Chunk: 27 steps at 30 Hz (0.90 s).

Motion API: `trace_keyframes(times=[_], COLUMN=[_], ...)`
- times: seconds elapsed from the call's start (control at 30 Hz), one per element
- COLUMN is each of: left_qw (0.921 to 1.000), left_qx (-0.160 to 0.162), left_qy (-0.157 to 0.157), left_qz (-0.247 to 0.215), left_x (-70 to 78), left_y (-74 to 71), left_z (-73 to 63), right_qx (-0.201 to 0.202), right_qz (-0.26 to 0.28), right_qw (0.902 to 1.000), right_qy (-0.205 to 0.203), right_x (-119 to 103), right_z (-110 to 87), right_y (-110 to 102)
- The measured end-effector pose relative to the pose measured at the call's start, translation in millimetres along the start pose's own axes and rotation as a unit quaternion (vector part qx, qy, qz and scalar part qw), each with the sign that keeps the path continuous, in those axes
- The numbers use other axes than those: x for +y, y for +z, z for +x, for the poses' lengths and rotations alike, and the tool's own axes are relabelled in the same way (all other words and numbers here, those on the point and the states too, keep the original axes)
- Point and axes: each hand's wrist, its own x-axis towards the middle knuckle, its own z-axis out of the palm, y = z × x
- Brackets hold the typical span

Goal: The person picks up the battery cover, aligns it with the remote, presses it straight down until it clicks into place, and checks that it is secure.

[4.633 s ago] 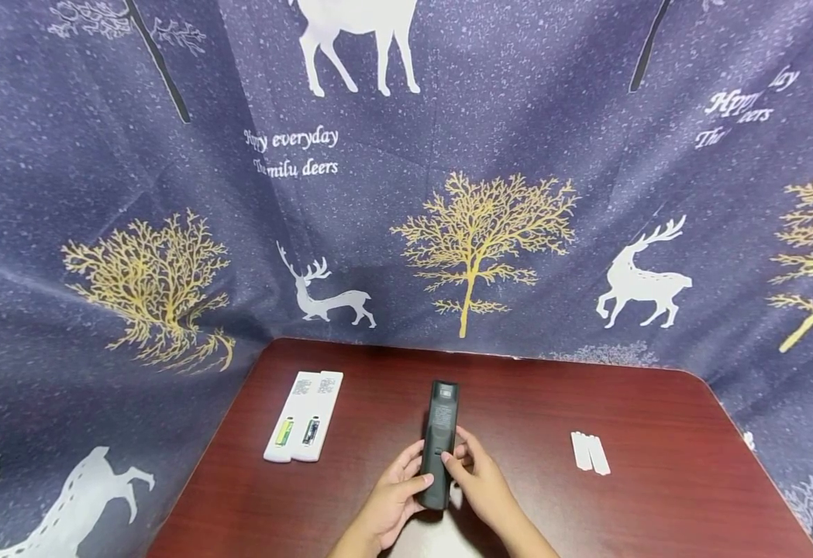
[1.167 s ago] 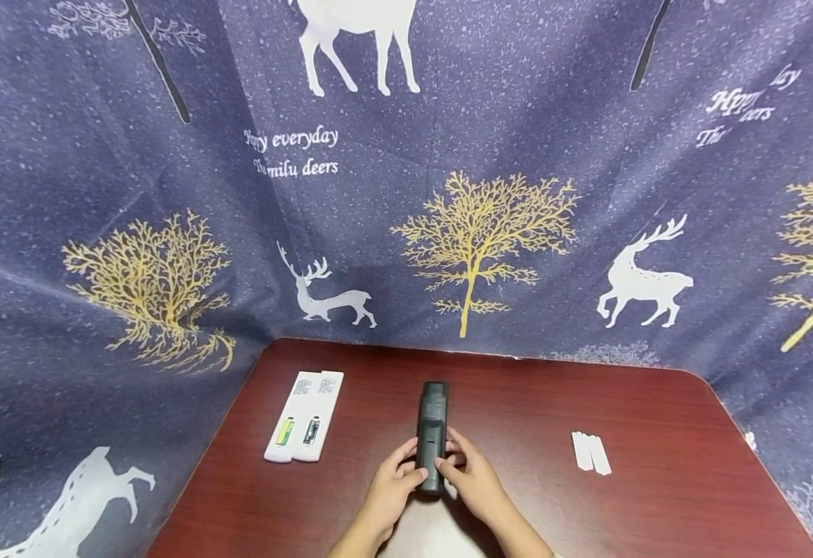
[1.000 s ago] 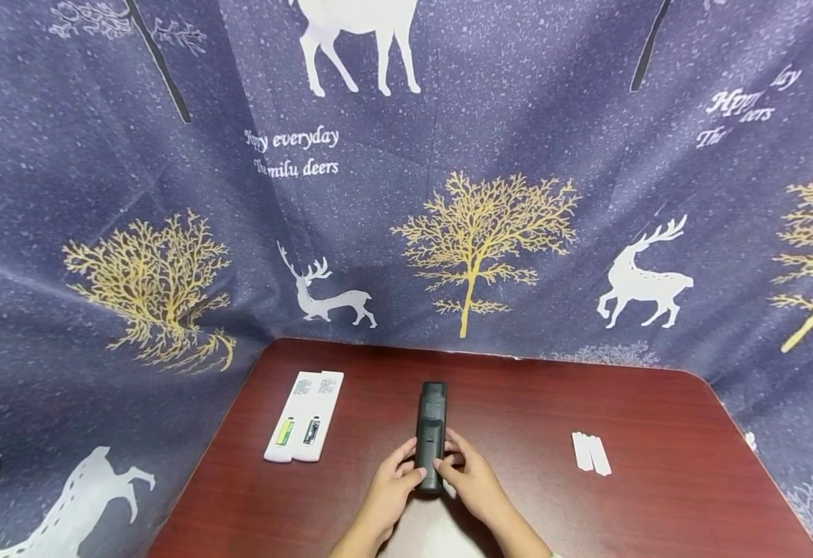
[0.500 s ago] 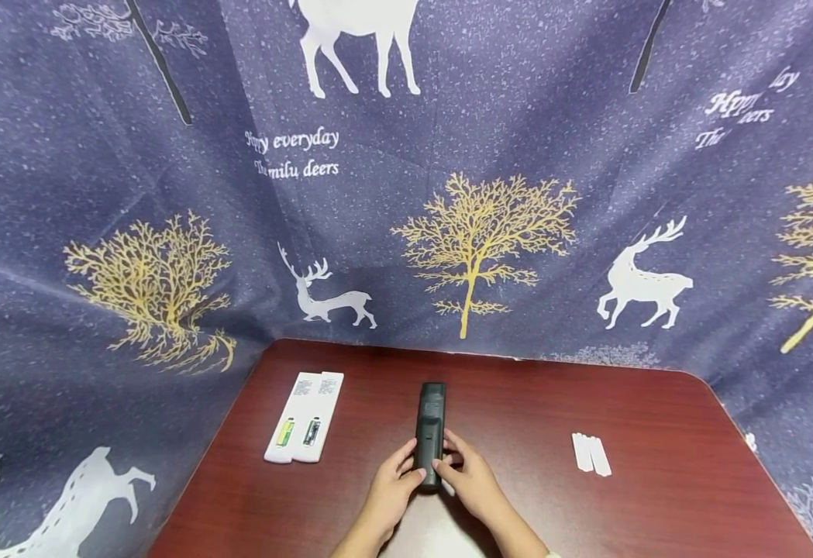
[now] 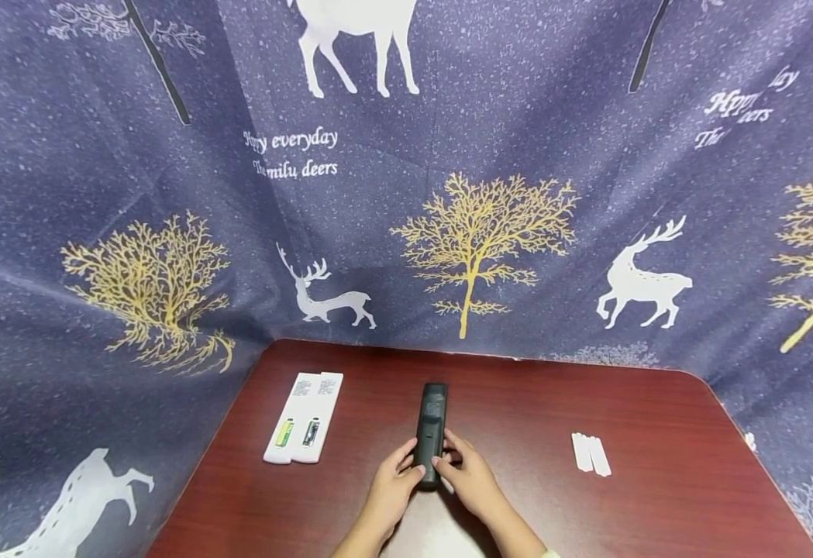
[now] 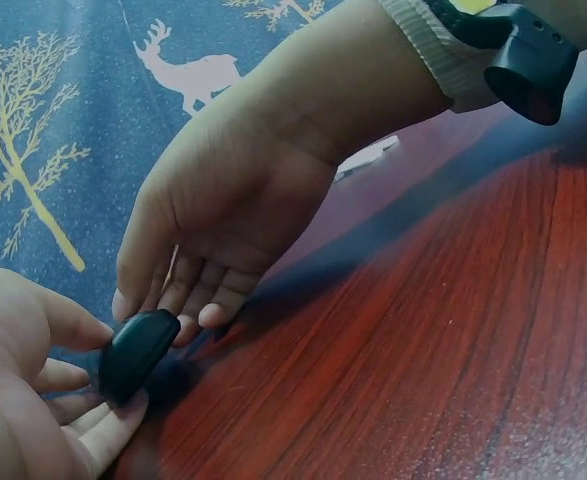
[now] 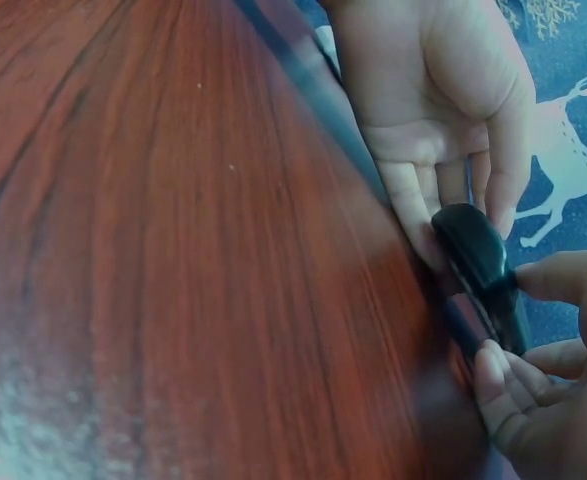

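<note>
A black remote control point(image 5: 432, 430) is held back side up, its long body pointing away from me. Its lower half is gripped from both sides. My left hand point(image 5: 394, 482) holds the left edge, thumb on top and fingers against the side and underneath. On the right edge my right hand point(image 5: 472, 479) has its thumb on the back, near the lower part, with its fingers curled beneath. In the left wrist view the near end of the remote point(image 6: 138, 350) shows between both hands. The right wrist view shows that same rounded end point(image 7: 473, 245); its button side is hidden.
Two white remotes point(image 5: 313, 403) lie side by side, back up, at the table's left, a battery point(image 5: 285, 432) showing in one and a darker battery point(image 5: 311, 432) in the other. Two small white strips point(image 5: 590, 453) lie on the right. A printed cloth point(image 5: 378, 256) hangs behind the reddish table point(image 5: 518, 403).
Since the oldest frame the remote has shifted slightly left and flatter, and my right thumb has slid down its back. In the last second both hands keep their hold, with barely any movement.
</note>
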Motion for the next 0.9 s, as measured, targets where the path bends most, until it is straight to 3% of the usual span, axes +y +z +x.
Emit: trace_keyframes(times=[0.37,0.9], left_qw=[0.9998,0.9970], left_qx=[0.013,0.027], left_qy=[0.009,0.014], left_qz=[0.011,0.072], left_x=[1.1,2.4], left_y=[2.6,4.8], left_z=[0.0,2.6], right_qx=[0.002,-0.016], right_qz=[-0.002,-0.008], right_qw=[1.0000,0.9998], right_qy=[0.000,-0.002], right_x=[0.5,2.6], right_z=[2.6,2.9], right_y=[0.9,-0.8])
